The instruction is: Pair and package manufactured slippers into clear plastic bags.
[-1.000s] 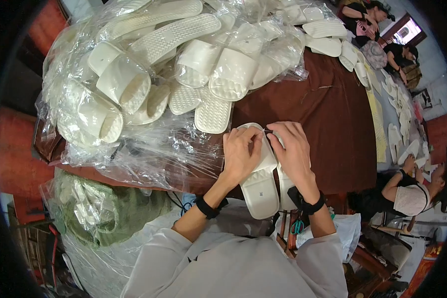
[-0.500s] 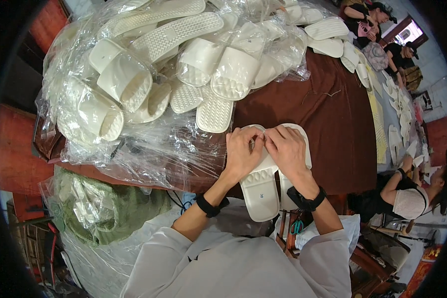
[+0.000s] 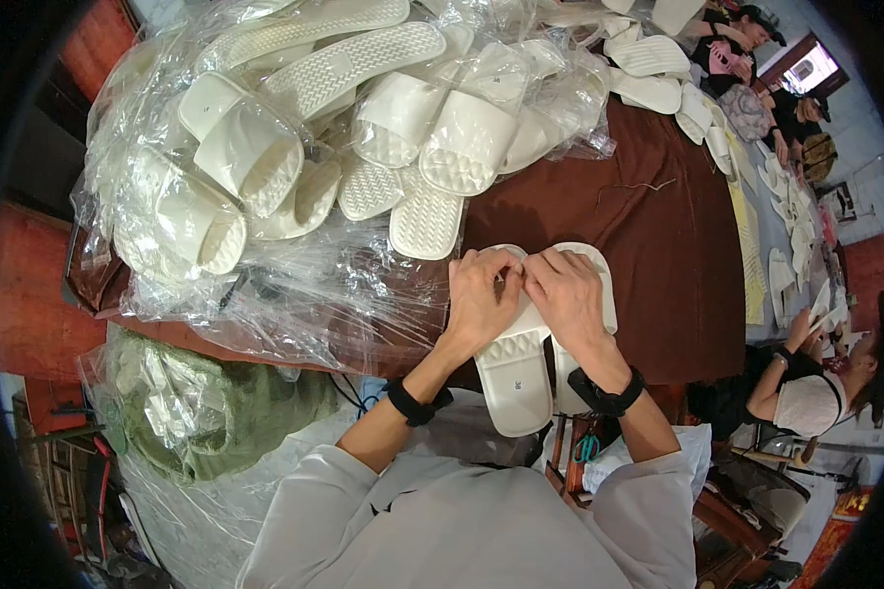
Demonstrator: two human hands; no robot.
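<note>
The fingerwork looks unfinished, though the pair of white slippers (image 3: 517, 391) lies side by side at the near edge of the brown cloth (image 3: 673, 285); toes and long axes point toward its far side; left hand (image 3: 483, 296) and right hand (image 3: 570, 302) pinch close together over them, on what I cannot tell.

Pale grey shirt (image 3: 462, 535), loose sleeves (image 3: 304, 501) — black wristbands (image 3: 410, 403) left and right

Room right of right hand (image 3: 568, 299), bagged slippers (image 3: 393, 110) blocking ahead-left
</note>
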